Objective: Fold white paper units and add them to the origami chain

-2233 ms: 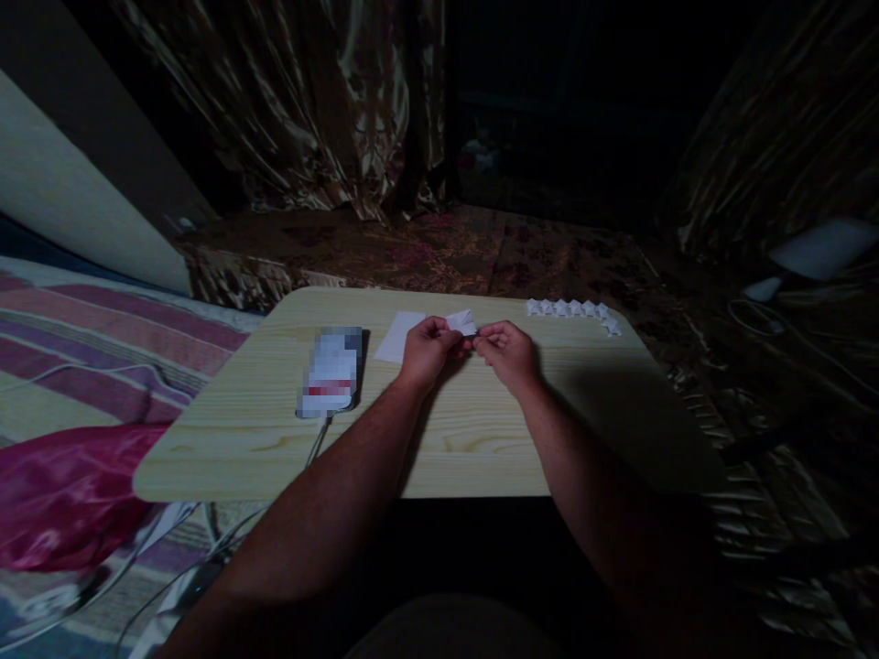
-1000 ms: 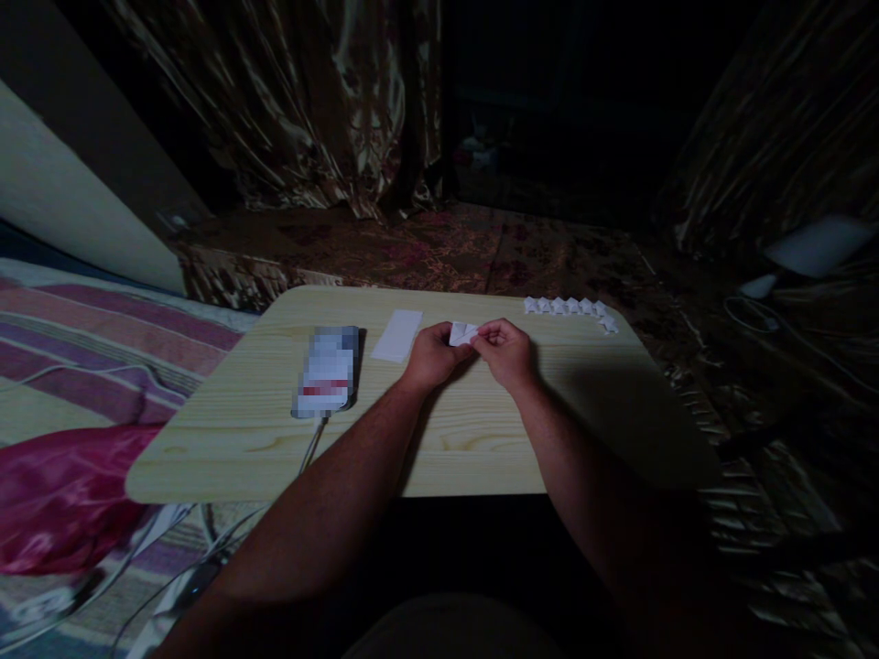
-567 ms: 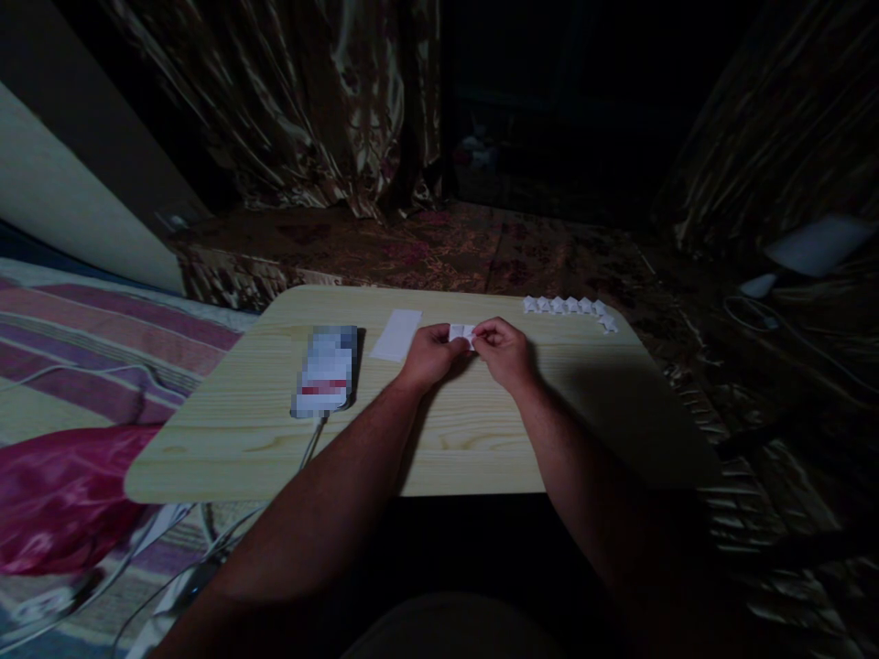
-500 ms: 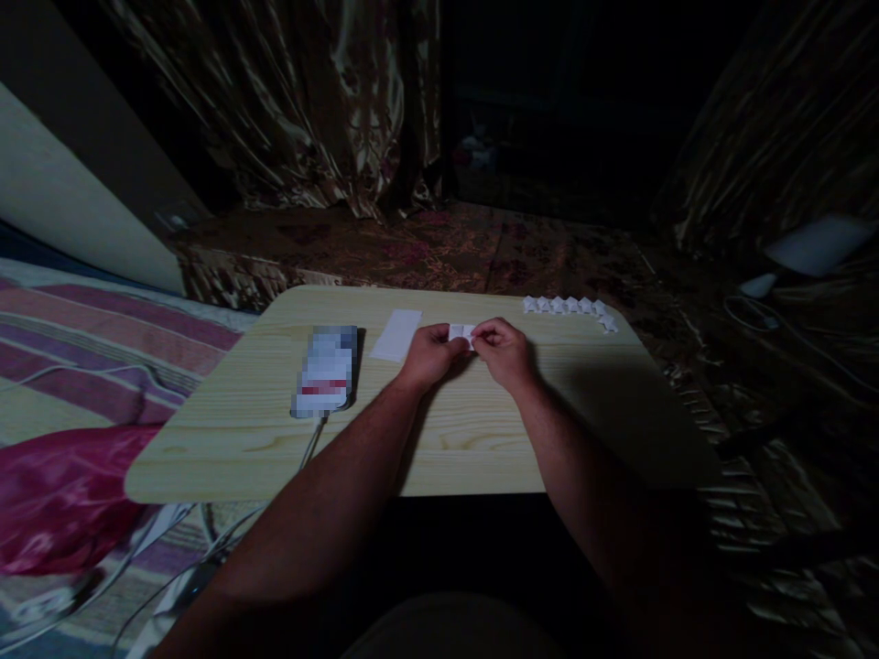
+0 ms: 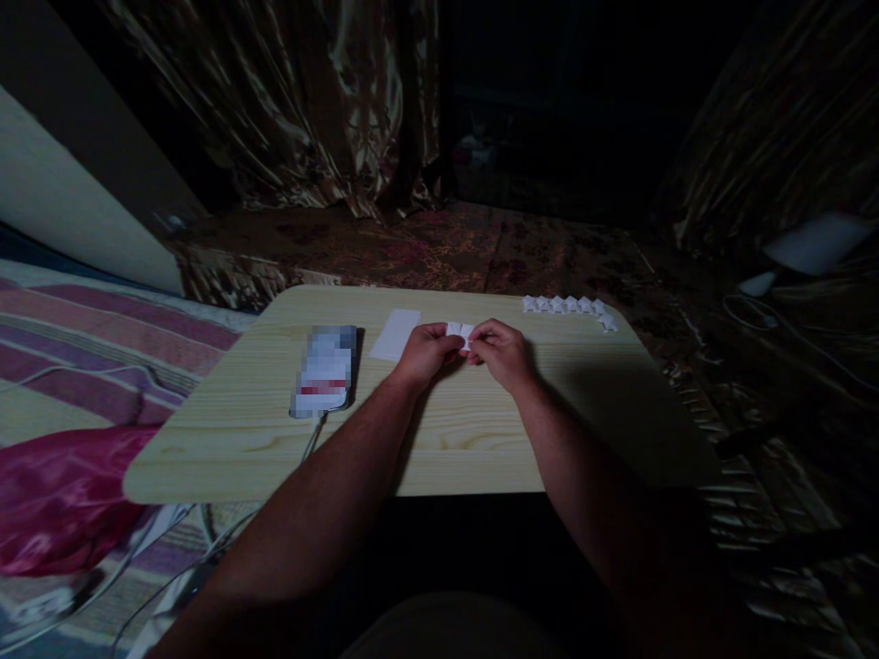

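Observation:
Between my two hands is a small folded piece of white paper [image 5: 459, 330], creased across its face. My left hand [image 5: 428, 352] pinches its left side, the thumb lying over the lower part. On the other side, my right hand [image 5: 502, 351] grips the right edge between thumb and fingers. Both hands are just above the middle of a pale wooden table [image 5: 453, 439]. Beside my left hand lies a stack or sheet of white paper [image 5: 396, 335]. Several small folded white paper shapes [image 5: 558, 305] form a row at the table's far right.
A phone [image 5: 324, 371], its screen blurred out, lies on the left of the table with a white cable [image 5: 314, 439] running off the front edge. Pink shiny cloth [image 5: 69, 494] and a striped bedspread [image 5: 124, 339] are at the left. Patterned curtains [image 5: 357, 110] hang behind.
My right fingers have shifted slightly along the paper's right side, and its face now shows slanting creases. My left hand keeps its pinch. The phone and the row of shapes stay put.

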Demonstrator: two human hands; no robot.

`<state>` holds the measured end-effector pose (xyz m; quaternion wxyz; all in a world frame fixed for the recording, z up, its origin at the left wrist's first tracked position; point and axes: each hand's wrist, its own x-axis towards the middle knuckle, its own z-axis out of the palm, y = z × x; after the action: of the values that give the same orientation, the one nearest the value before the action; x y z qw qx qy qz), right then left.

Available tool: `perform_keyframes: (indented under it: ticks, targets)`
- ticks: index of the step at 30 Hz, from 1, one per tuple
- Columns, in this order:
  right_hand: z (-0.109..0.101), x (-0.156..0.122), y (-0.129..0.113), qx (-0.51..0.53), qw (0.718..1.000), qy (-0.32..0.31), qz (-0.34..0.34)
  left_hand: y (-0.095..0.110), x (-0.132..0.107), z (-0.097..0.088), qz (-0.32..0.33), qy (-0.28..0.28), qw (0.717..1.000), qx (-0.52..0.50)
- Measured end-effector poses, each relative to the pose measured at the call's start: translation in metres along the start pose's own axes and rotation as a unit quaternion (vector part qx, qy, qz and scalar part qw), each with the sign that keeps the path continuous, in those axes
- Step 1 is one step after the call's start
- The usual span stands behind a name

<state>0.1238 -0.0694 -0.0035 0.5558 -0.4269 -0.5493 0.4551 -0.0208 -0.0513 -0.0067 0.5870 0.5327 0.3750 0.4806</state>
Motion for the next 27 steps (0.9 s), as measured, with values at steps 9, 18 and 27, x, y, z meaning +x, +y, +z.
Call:
perform_keyframes:
  ticks: [9,18,27]
  targets:
    - [-0.0014,-0.0005,-0.0008,0.009,1.000,-0.005,-0.011,-0.0028,0.0003,-0.0030,-0.003,-0.014,1.000,0.004]
    - [-0.0021,-0.0007,0.0008,-0.005,1.000,-0.005,-0.020,0.0003,-0.0007,-0.0018,-0.001,-0.008,1.000,0.004]
    - [-0.0002,-0.0024,-0.0038,0.010,1.000,0.001,0.003,0.0032,-0.0023,0.0026,-0.001,0.028,0.999,-0.018]
